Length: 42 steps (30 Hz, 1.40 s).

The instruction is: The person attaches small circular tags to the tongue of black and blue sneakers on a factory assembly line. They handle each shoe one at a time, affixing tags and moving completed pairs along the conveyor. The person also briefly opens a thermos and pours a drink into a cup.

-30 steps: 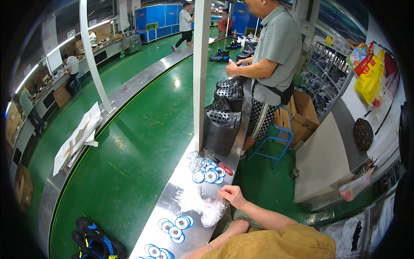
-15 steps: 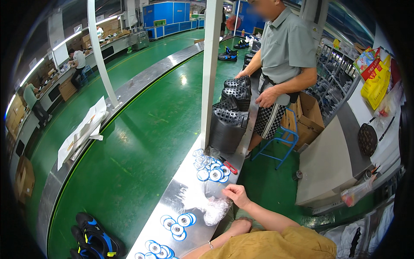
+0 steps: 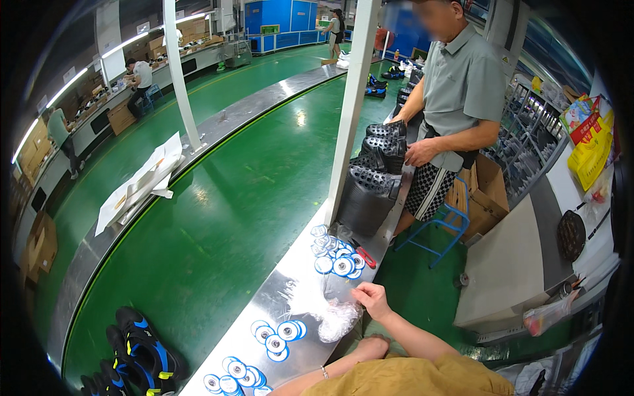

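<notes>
My right hand [image 3: 372, 301] hovers at the bench's near edge with its fingers curled together. Anything in its pinch is too small to make out. Just left of it lies a crumpled bundle of clear plastic bags [image 3: 335, 317]. My left hand [image 3: 374, 347] rests low near my lap, its wrist wearing a bracelet; its fingers are hidden. Round blue-and-white tags [image 3: 342, 265] are heaped beyond the plastic, beside a red-handled cutter [image 3: 365, 257]. More round tags [image 3: 276, 342] lie in a cluster left of the bundle, and another group of tags [image 3: 236, 376] sits nearer.
A stack of black perforated shoe-shaped pieces [image 3: 371, 191] stands farther along the metal bench [image 3: 264, 305], by a white post [image 3: 353, 112]. A co-worker [image 3: 456, 92] handles the stack. Black-and-blue shoes [image 3: 142, 350] are at lower left. A blue stool [image 3: 444, 224] stands right.
The view has shifted, so the scene sits a little farther right. The co-worker's nearer hand has come up against the black stack. My hands keep nearly the same pose.
</notes>
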Tool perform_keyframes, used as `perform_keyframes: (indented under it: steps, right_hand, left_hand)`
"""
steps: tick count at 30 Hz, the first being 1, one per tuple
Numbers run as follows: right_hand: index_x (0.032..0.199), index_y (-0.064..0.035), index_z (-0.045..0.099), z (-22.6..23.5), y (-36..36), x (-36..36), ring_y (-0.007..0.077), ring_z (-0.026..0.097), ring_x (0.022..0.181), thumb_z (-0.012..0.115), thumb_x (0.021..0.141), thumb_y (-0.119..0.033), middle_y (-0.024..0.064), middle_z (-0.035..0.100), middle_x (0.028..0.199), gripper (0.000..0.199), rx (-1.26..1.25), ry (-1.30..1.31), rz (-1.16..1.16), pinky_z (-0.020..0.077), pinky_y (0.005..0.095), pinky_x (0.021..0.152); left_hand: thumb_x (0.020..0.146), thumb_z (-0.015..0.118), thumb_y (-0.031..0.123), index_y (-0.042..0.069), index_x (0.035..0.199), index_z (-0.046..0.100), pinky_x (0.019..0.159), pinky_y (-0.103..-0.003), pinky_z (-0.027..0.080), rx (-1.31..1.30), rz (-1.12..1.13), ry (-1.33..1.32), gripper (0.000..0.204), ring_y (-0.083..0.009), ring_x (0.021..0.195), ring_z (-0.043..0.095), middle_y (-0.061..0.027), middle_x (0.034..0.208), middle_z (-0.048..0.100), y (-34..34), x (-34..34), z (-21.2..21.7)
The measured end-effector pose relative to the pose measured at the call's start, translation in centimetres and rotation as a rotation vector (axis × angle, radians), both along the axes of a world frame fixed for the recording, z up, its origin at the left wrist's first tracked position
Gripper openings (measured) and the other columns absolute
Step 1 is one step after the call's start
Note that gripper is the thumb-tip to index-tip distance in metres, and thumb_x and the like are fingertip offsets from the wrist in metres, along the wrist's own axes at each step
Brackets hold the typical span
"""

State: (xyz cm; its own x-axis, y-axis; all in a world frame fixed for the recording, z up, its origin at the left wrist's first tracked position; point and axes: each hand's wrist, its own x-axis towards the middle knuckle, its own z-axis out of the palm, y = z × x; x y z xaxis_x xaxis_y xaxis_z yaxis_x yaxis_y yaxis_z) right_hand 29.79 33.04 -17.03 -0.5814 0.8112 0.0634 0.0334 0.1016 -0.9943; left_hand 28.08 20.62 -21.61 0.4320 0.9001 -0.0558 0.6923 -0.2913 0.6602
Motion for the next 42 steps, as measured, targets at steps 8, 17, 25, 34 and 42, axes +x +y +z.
perform_keyframes:
  steps: [8,17,25,34,42]
  right_hand:
    - [0.075,-0.0014,0.065,-0.4,0.2,0.1,0.0031,0.049,0.057,0.067,0.088,-0.010,-0.0034,0.060,0.065,0.016,0.041,-0.031,-0.023,0.0392,0.0210,0.052]
    - [0.074,-0.0013,0.065,0.2,0.0,-0.1,0.0029,0.049,0.056,0.067,0.088,-0.009,-0.0038,0.059,0.064,0.015,0.040,-0.036,-0.031,0.0378,0.0205,0.051]
    - [0.075,-0.0015,0.065,-0.4,0.2,0.0,0.0025,0.048,0.056,0.066,0.088,-0.008,-0.0037,0.059,0.064,0.015,0.049,-0.038,-0.027,0.0372,0.0201,0.050]
    - [0.074,-0.0012,0.064,-0.4,0.3,0.0,0.0029,0.049,0.056,0.066,0.089,-0.009,-0.0029,0.059,0.063,0.016,0.074,-0.048,-0.029,0.0376,0.0204,0.051]
    - [0.074,-0.0011,0.064,-0.1,0.2,0.0,0.0035,0.049,0.055,0.065,0.089,-0.008,-0.0028,0.059,0.063,0.017,0.050,-0.039,-0.016,0.0380,0.0204,0.051]
  left_hand:
    - [0.083,0.056,0.014,-0.002,0.104,0.063,0.079,-0.047,0.055,-0.141,-0.039,0.028,0.027,-0.0377,0.100,0.063,-0.0245,0.108,0.063,0.3,-0.3,1.5]
    - [0.082,0.056,0.014,0.000,0.106,0.064,0.079,-0.045,0.055,-0.122,-0.028,0.029,0.029,-0.0375,0.101,0.063,-0.0224,0.106,0.063,0.4,-0.1,0.7]
    - [0.083,0.055,0.014,0.001,0.107,0.064,0.079,-0.045,0.055,-0.103,-0.026,-0.003,0.028,-0.0367,0.101,0.064,-0.0215,0.106,0.064,0.4,0.1,0.0]
    - [0.083,0.056,0.014,0.001,0.107,0.065,0.081,-0.045,0.055,-0.099,-0.013,0.011,0.028,-0.0367,0.101,0.064,-0.0215,0.106,0.064,0.4,0.1,0.2]
    - [0.081,0.058,0.014,0.002,0.106,0.065,0.081,-0.045,0.055,-0.083,-0.004,0.014,0.028,-0.0358,0.100,0.064,-0.0209,0.105,0.064,0.4,0.4,-0.5]
